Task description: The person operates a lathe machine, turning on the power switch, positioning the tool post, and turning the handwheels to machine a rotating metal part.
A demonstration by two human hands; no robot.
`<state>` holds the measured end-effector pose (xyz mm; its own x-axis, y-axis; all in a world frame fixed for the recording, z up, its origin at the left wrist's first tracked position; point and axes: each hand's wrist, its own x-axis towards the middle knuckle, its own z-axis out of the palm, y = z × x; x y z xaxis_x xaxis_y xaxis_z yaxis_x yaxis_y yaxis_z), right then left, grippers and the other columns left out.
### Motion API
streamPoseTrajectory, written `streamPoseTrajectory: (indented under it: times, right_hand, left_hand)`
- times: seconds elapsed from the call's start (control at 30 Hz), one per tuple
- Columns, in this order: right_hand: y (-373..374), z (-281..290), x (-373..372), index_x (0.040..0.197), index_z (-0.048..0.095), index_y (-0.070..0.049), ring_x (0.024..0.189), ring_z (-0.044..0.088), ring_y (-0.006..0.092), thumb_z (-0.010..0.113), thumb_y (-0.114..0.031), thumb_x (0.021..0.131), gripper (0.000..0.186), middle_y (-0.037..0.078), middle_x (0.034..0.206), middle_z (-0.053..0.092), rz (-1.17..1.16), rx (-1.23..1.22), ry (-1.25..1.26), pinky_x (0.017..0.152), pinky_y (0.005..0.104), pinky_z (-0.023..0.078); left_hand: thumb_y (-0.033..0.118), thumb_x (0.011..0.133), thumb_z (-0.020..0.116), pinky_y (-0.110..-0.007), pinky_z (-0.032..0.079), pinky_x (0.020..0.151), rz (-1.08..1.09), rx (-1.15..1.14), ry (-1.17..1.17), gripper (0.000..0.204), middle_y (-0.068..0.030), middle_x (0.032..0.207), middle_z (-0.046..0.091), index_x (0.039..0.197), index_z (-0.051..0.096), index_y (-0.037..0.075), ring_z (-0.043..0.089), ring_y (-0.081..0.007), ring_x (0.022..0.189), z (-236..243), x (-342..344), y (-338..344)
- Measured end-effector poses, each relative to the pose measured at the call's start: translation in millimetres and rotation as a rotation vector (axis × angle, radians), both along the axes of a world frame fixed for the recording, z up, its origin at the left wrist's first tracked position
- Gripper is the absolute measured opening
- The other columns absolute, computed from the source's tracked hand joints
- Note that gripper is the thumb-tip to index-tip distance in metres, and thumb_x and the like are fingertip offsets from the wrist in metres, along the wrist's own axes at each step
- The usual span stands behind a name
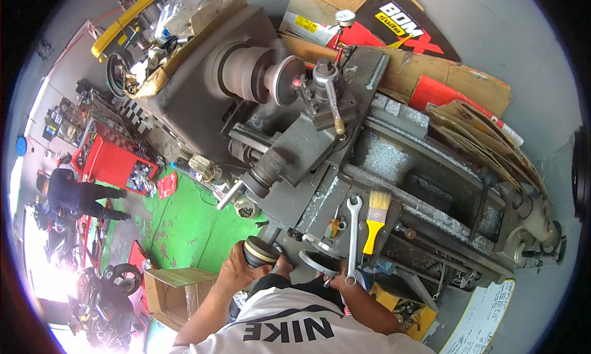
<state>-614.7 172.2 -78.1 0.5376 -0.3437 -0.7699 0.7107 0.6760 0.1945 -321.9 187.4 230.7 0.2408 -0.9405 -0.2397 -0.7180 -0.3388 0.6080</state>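
I stand at a grey metal lathe (394, 163) that runs from upper left to lower right. My left hand (236, 269) is closed around a round black knob with a yellow band (259, 252) at the lathe's near side. My right hand (335, 282) grips the rim of a grey handwheel (315, 261) on the carriage front, and is partly hidden by my shoulder. A silver combination wrench (353, 234) and a yellow-handled paintbrush (374, 221) lie on the carriage just above my right hand. The chuck (284, 80) and tool post (325, 77) sit farther away.
Flattened cardboard boxes (455, 86) lean behind the lathe, with a dial gauge (345, 16) in front of them. A red tool cart (114, 162), another person (74, 194), a motorcycle (98, 292) and an open cardboard box (175, 289) stand on the green floor (191, 221) at left.
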Motion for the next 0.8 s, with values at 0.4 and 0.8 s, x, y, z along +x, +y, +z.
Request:
streamPoseTrajectory:
  times: [0.4,0.8]
  right_hand:
    - [1,1,1,0.123,0.063,-0.007,0.056,0.061,0.0329,0.057,-0.059,0.093,0.061,0.018,0.098,0.073,-0.044,-0.059,-0.089,0.034,0.0294,0.034]
    - [2,11,2,0.122,0.064,-0.004,0.054,0.062,0.0319,0.060,-0.059,0.091,0.063,0.018,0.097,0.073,-0.059,0.038,-0.107,0.033,0.0287,0.033]
  left_hand:
    - [0.045,0.067,0.090,-0.046,0.055,0.083,-0.052,-0.070,-0.012,0.089,-0.0248,0.108,0.064,0.129,0.049,-0.004,0.068,-0.0411,0.098,-8,3,3]
    - [0.046,0.067,0.090,-0.048,0.055,0.084,-0.015,-0.107,-0.144,0.099,-0.0257,0.115,0.056,0.136,0.039,-0.004,0.065,-0.0431,0.098,-14,-12,11]
